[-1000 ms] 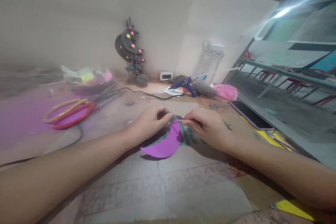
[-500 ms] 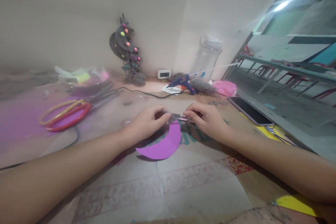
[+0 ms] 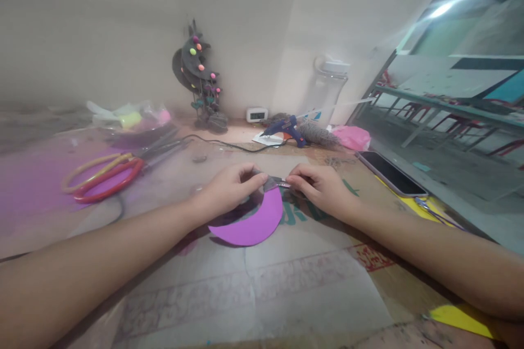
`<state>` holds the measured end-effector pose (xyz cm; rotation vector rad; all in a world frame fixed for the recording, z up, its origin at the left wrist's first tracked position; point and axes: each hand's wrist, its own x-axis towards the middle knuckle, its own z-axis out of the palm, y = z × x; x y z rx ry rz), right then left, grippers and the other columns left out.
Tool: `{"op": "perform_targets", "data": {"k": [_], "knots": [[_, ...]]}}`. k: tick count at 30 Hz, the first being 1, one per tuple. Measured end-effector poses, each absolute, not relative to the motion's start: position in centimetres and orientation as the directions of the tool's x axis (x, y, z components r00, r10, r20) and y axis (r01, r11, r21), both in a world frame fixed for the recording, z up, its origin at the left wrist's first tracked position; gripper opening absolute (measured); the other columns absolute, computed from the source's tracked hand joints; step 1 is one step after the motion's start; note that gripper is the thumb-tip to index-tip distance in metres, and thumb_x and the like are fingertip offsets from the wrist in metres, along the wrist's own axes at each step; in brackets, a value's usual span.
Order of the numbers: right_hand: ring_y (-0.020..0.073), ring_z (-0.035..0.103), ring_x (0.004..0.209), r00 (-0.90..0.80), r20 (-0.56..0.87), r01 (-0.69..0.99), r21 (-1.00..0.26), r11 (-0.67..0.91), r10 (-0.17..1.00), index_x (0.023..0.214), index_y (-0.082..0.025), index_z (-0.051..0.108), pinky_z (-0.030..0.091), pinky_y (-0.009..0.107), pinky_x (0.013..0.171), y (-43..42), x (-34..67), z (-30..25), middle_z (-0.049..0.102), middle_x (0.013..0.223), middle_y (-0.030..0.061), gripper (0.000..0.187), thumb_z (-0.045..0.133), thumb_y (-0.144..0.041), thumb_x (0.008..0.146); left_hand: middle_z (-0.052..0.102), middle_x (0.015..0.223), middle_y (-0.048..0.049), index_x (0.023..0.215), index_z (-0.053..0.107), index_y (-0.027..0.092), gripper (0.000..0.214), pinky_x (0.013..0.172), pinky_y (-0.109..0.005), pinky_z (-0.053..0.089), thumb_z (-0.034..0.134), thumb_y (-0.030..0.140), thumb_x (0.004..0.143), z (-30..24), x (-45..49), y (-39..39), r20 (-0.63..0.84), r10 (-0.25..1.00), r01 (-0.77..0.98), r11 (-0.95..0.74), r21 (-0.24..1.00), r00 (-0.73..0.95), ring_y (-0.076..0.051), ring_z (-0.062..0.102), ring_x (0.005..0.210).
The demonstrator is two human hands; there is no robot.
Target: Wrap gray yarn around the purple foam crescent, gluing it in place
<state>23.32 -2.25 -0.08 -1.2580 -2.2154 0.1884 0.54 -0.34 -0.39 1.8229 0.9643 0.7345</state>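
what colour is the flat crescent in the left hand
The flat crescent is purple, grey at its held end; head view.

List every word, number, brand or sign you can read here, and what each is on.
None reads with certainty.
White digital clock: digits too small and blurred.
Clear bottle: blue mark, unreadable.
Cardboard: green lettering, partly hidden, and red print, too blurred; a translucent sheet veils part of it.
Purple crescent: no print visible.
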Motion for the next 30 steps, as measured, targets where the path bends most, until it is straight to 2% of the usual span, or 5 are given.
{"op": "perform_targets", "data": {"k": [8,21,30], "knots": [[0.011,0.053,0.056,-0.368,0.338,0.754,-0.436,0.491,0.866,0.073,-0.017,0.064,0.035,0.023,0.055,-1.89,23.29,-0.55,0.062,0.06,-0.0007,0.031,0.052,-0.039,0.093,0.062,0.065,0.002,0.078,0.055,0.018,0.03,0.049,-0.021,0.036,0.051,0.045,0.089,-0.59,0.46,-0.28,0.058,0.848,0.316,-0.259,0.913,0.527,-0.011,0.053,0.054],[0.0112,0.054,0.057,-0.353,0.351,0.762,-0.431,0.484,0.867,0.074,-0.017,0.064,0.035,0.023,0.056,-1.82,23.4,-0.65,0.062,0.061,-0.0004,0.032,0.051,-0.039,0.093,0.064,0.066,0.0004,0.08,0.058,0.018,0.032,0.045,-0.02,0.033,0.05,0.047,0.089,-0.96,0.36,-0.06,0.072,0.823,0.356,-0.321,0.878,0.563,-0.011,0.051,0.052],[0.0106,0.051,0.054,-0.369,0.332,0.749,-0.448,0.489,0.868,0.073,-0.017,0.063,0.034,0.023,0.055,-1.99,23.12,-0.45,0.06,0.058,-0.0014,0.03,0.051,-0.035,0.093,0.062,0.064,0.0024,0.081,0.055,0.019,0.03,0.043,-0.019,0.029,0.052,0.048,0.089,-0.85,0.4,-0.26,-0.007,0.8,0.292,-0.21,0.933,0.6,-0.008,0.045,0.048]]}}
